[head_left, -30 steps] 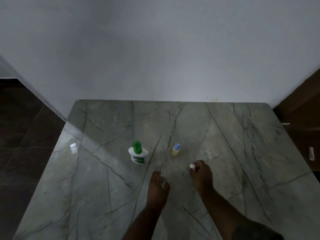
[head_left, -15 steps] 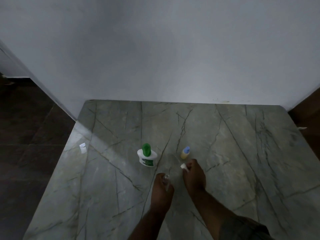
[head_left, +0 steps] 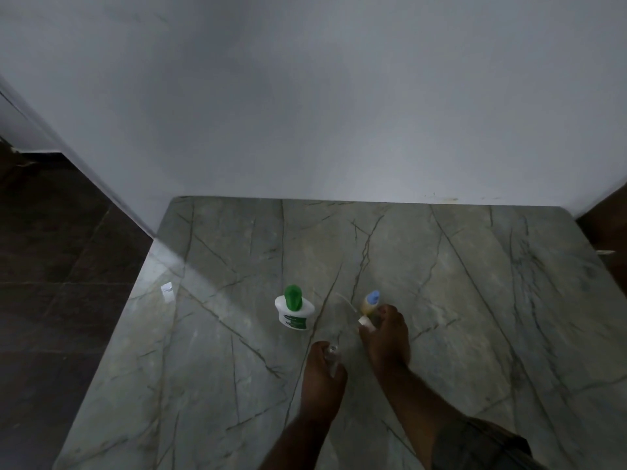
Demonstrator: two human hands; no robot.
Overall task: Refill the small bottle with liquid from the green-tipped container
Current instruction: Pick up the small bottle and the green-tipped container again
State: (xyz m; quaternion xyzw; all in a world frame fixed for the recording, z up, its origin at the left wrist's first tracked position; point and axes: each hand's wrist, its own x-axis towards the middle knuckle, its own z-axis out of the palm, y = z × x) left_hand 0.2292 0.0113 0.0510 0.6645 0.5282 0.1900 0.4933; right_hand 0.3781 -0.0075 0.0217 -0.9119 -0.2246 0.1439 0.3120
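Clear small bottle (head_left: 331,351) in left hand (head_left: 322,378)

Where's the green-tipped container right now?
In the head view, the green-tipped container stands on the marble slab, left of the blue-capped bottle, just beyond the left hand.

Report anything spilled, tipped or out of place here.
No spill; the green-tipped container stands upright. Only the small bottle in the left hand is uncapped; the right hand pinches a white cap with tube.
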